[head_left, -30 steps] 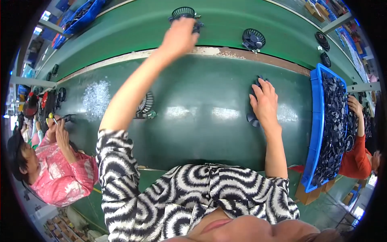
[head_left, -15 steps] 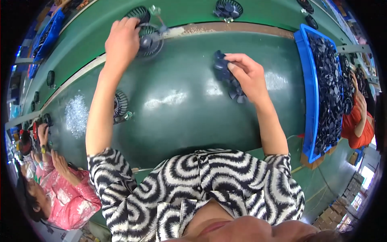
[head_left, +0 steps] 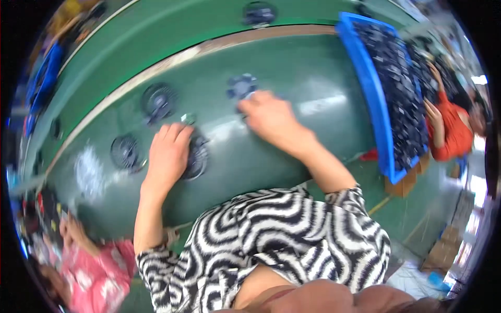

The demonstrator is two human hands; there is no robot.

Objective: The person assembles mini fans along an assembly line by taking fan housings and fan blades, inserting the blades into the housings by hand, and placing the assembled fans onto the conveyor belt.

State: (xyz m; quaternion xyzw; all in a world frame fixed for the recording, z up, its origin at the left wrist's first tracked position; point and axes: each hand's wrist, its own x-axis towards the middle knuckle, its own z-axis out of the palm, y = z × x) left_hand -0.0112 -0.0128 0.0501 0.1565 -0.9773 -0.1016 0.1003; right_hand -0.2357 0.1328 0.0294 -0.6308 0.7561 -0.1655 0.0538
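My left hand [head_left: 168,154] is closed on the edge of a round dark fan housing [head_left: 198,158] lying on the green table. A small pale green connector [head_left: 188,119] shows just beyond its fingertips. To the right and a little farther off, my right hand [head_left: 274,120] is closed on dark fan blades [head_left: 241,85]; whether it holds more than one is hidden by the fingers and blur. A second fan housing [head_left: 159,100] rests beyond my left hand. Left of that hand lies a third housing [head_left: 125,152].
A blue bin [head_left: 373,86] full of dark fan blades stands at the right. Along the far side runs a green conveyor [head_left: 203,26] carrying another fan [head_left: 259,14]. Small clear bits [head_left: 88,171] are heaped at the left. Co-workers sit at both sides.
My left hand has come back from the conveyor's edge to a housing nearer me. My right hand has moved left with the fan blades. The whole view has shifted and turned.
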